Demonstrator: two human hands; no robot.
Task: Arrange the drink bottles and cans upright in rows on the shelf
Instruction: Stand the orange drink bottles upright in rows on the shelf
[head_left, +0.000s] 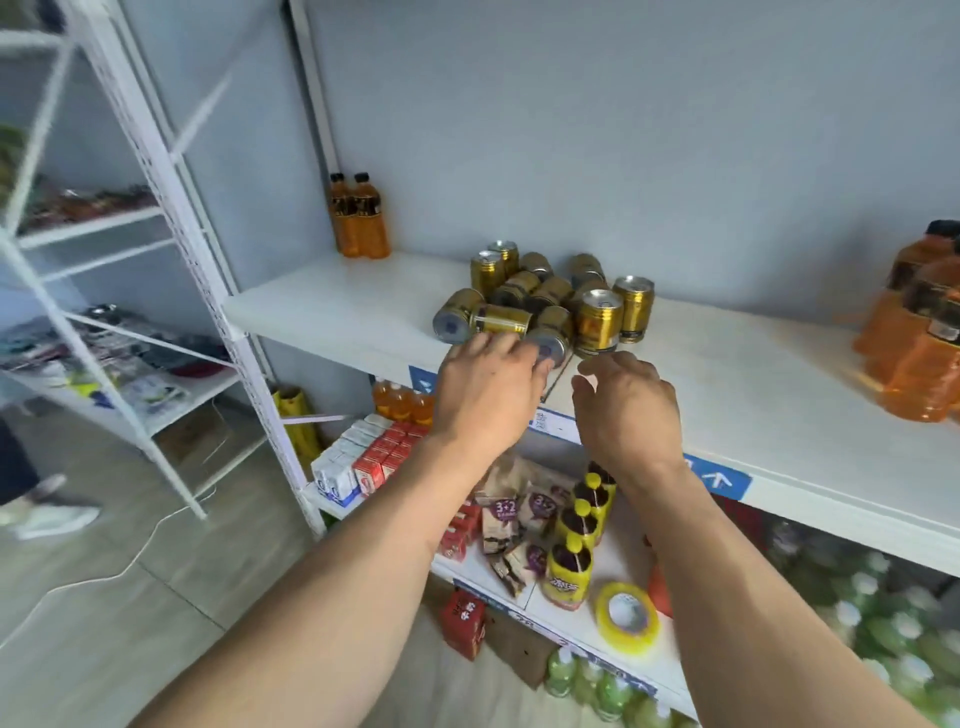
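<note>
Several gold cans (540, 296) sit in a heap on the white shelf (343, 306); most lie on their sides, a few stand upright, such as one upright can (600, 319) at the heap's front right. My left hand (488, 395) reaches the front of the heap, fingertips touching a lying can (545, 345). My right hand (626, 405) hovers just below the upright cans, fingers curled and apart, holding nothing. Two orange bottles (358, 218) stand upright at the shelf's back left. More orange bottles (919, 332) are piled at the far right.
The shelf below holds cartons (363, 457), snack packs (514, 519), yellow-capped bottles (576, 551) and a yellow tape roll (626, 616). Green bottles (883, 608) fill the bottom right. A white rack (156, 171) stands left, with a person's feet (47, 509) beside it.
</note>
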